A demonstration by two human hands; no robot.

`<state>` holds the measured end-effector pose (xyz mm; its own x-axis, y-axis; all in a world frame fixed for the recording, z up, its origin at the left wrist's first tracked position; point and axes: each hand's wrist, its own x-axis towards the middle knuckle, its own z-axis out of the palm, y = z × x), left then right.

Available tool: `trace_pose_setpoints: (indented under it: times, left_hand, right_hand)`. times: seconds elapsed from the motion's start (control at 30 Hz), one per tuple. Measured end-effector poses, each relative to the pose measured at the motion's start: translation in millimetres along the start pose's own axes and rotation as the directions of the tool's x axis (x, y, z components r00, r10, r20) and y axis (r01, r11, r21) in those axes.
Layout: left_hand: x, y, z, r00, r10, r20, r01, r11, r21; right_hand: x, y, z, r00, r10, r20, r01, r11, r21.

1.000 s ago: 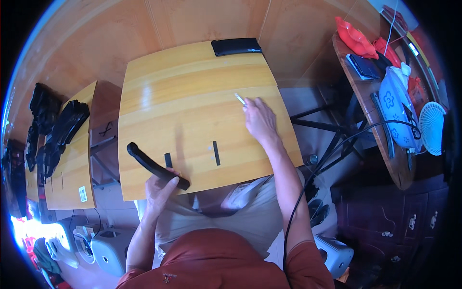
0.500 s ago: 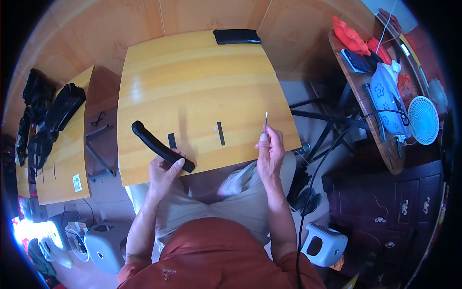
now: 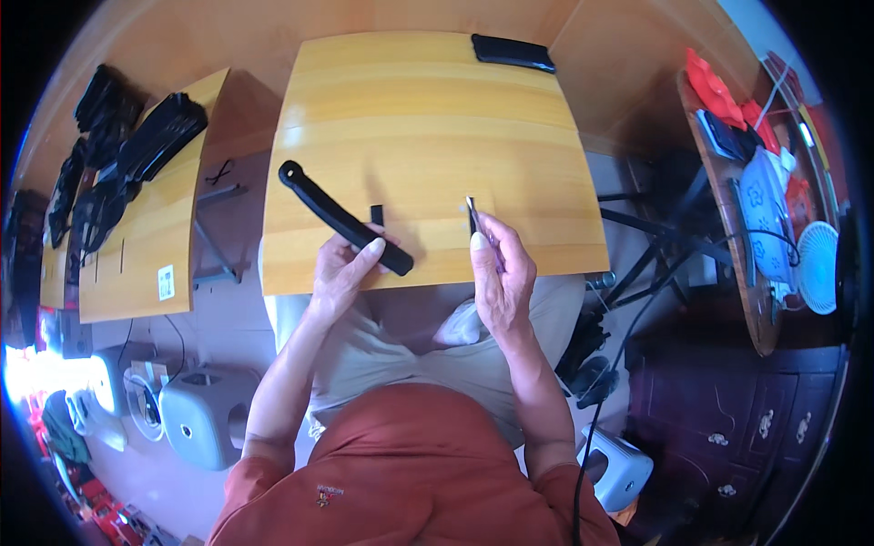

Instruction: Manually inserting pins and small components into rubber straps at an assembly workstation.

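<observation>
Gripping one long black handle-shaped part (image 3: 344,218) at its near end, the left hand (image 3: 341,268) is resting at the near edge of the wooden desk (image 3: 428,118), its fingers curled around the part. That part is lying slantwise on the desk, its rounded far end pointing left and away. The right hand (image 3: 499,273) is hovering just to the right, its fingers pinching one thin, pale metal strip (image 3: 473,215) upright between thumb and forefinger, above the near edge of the desk. One small black piece (image 3: 376,215) is lying on the desk between the two hands, touching or nearly touching the long part; which, I cannot tell. One flat black rectangular object (image 3: 512,52) is sitting at the far right corner of the desk.

To the left, a second, narrower desk (image 3: 155,237) is carrying a heap of black parts (image 3: 127,155) at its far end, too tangled to count, and one small pale label nearer. On the floor at near left one grey boxy machine (image 3: 205,414) is standing. At far right a dark round table (image 3: 728,218) is holding red items, one white patterned bag (image 3: 763,214) and one small white fan (image 3: 818,268).
</observation>
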<state>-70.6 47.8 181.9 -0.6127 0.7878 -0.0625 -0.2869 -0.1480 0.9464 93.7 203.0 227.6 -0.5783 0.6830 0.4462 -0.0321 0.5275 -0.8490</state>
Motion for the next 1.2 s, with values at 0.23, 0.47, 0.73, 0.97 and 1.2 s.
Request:
trace_pose_setpoints:
  times: [0.23,0.47,0.73,0.97,1.2]
  left_hand:
    - [-3.3,0.7,0.0,0.999,-0.001,0.038,0.006,0.991,-0.136]
    - [-8.6,2.2,-8.8,0.999,-0.004,0.047,0.015,0.972,-0.234]
    - [-12.9,7.0,-18.7,0.996,-0.005,0.086,0.025,0.972,-0.234]
    - [-18.5,7.8,-14.6,0.998,0.002,0.066,0.017,0.959,-0.284]
    - [-23.4,14.4,-12.8,0.995,-0.031,0.097,0.068,0.913,-0.403]
  right_hand:
    - [-12.2,-9.5,35.6,0.973,-0.043,0.228,0.058,0.997,-0.059]
    - [-11.2,-5.0,55.6,0.948,-0.044,0.314,0.065,0.996,-0.055]
    - [-10.2,-13.2,63.2,0.950,-0.031,0.310,0.026,0.999,0.019]
    - [-15.2,-14.7,63.5,0.954,0.010,0.298,-0.037,0.996,0.087]
    - [-16.0,-8.0,53.8,0.820,0.325,0.471,-0.520,0.768,0.375]
